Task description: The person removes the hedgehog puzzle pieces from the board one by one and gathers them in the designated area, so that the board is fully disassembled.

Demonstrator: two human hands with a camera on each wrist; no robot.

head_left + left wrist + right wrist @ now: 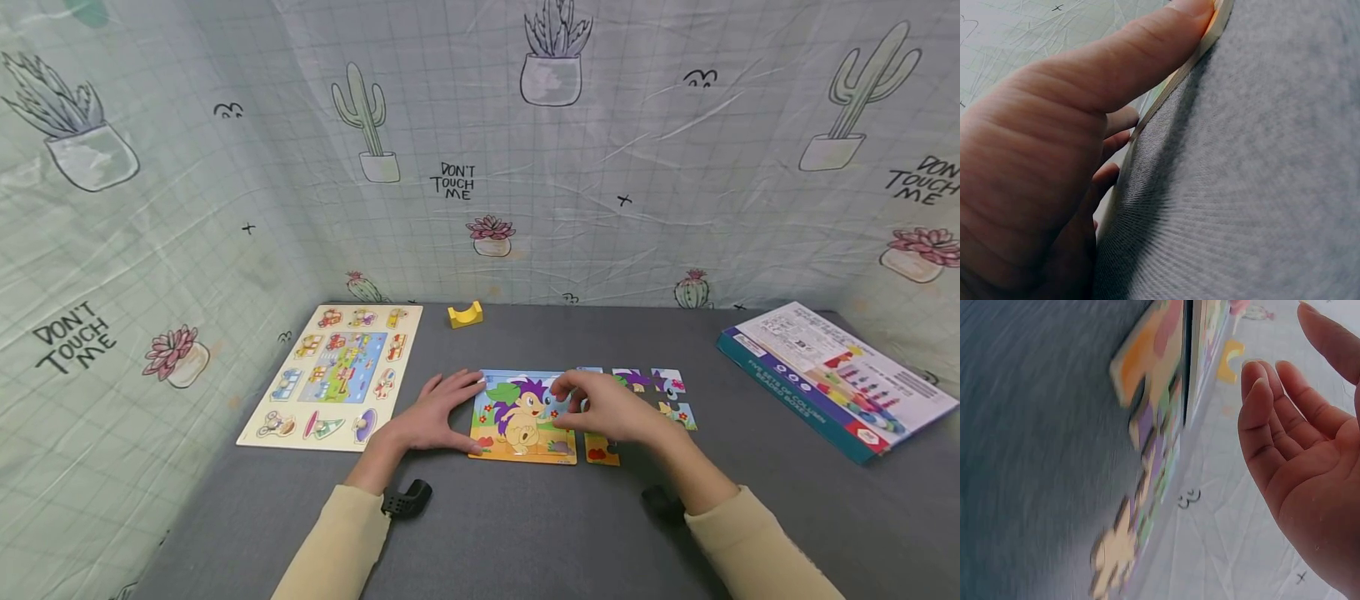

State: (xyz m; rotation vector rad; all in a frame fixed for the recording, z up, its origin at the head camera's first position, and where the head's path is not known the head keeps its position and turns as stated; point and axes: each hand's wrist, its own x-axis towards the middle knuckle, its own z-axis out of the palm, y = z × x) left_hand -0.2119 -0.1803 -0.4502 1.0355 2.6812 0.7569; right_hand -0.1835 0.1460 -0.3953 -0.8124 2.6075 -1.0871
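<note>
A hedgehog jigsaw (pixel 517 437) lies in its tray in front of me, its picture filling the frame. My left hand (pixel 438 412) spans the tray's left side, fingers spread, with the thumb at the near left corner and fingertips by the far left corner. In the left wrist view the thumb (pixel 1141 53) rests against the tray's edge. Over the jigsaw's right side hovers my right hand (pixel 603 404), fingers loosely bent. The right wrist view shows nothing between thumb and fingers (pixel 1257 425). Several loose jigsaw pieces (pixel 602 452) lie right of the tray, partly hidden under the right hand.
A wooden picture board (pixel 285 429) with vehicle and toy shapes lies at the left. A yellow arched block (pixel 466 315) stands by the back cloth. At the right lies a blue-edged game box (pixel 840 375). Printed fabric (pixel 570 167) walls the back and sides of the grey table.
</note>
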